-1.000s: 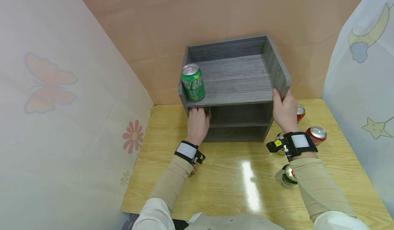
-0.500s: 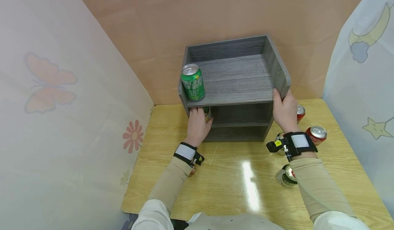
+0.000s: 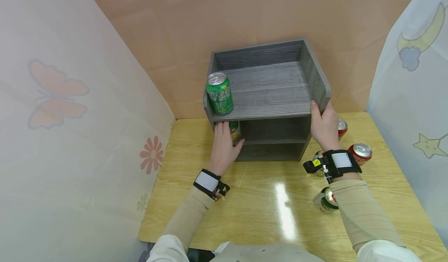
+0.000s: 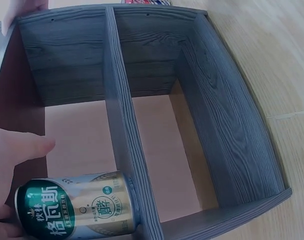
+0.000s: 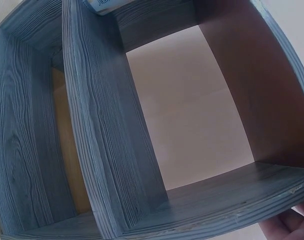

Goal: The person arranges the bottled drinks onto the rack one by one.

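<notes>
Centre-frame, I log two green metal cans (image 3: 219,94) shelved, red metal cans (image 3: 361,153) pending; right hand (image 3: 324,127) grips grey wooden shelf (image 3: 267,85), left hand (image 3: 223,147) seems spread.

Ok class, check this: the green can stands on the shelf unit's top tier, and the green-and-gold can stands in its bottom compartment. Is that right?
Not quite: the green-and-gold can stands in the middle compartment, as the left wrist view shows. The green can stands on the top tier of the shelf unit.
</notes>
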Demonstrator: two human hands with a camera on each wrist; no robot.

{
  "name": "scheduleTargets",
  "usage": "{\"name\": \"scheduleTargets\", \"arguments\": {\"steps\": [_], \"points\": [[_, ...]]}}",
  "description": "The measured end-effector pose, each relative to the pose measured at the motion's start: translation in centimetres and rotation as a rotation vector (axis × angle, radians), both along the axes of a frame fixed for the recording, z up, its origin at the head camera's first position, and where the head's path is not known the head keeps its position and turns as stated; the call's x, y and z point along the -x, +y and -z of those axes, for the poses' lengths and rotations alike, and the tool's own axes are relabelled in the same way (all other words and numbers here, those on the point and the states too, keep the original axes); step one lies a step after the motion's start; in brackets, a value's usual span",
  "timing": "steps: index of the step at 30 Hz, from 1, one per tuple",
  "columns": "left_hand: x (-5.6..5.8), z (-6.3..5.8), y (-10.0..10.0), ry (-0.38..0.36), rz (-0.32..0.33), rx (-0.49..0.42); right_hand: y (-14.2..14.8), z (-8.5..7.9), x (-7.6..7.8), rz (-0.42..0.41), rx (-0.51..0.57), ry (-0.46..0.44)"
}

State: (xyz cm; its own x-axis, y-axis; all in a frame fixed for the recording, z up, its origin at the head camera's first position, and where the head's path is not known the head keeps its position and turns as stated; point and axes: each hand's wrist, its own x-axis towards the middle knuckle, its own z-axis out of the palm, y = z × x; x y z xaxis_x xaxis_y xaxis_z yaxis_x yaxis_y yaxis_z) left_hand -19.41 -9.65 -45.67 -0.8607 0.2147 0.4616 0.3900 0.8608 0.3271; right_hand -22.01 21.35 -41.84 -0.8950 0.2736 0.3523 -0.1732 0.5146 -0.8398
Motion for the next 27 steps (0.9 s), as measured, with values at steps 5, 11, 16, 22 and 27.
{"name": "scheduleTargets", "arguments": {"steps": [5, 11, 16, 22, 27], "points": [[-0.9, -0.2, -0.4, -0.022, 0.025, -0.007, 0.0, 0.0, 0.0, 0.005, 0.006, 0.012], [-1.9, -0.7, -1.1, -0.023, 0.046, -0.052, -0.1, 0.1, 0.0, 0.005, 0.007, 0.015], [-2.7, -1.3, -1.9, 0.064, 0.063, -0.112, -0.1, 0.2, 0.1, 0.010, 0.001, 0.015], [-3.2, -2.2, -3.3, 0.128, 0.068, -0.186, -0.1, 0.2, 0.2, 0.008, 0.003, 0.019], [-3.5, -2.5, -5.0, 0.037, -0.003, -0.152, -0.2, 0.2, 0.1, 0.007, 0.001, 0.020]]}}
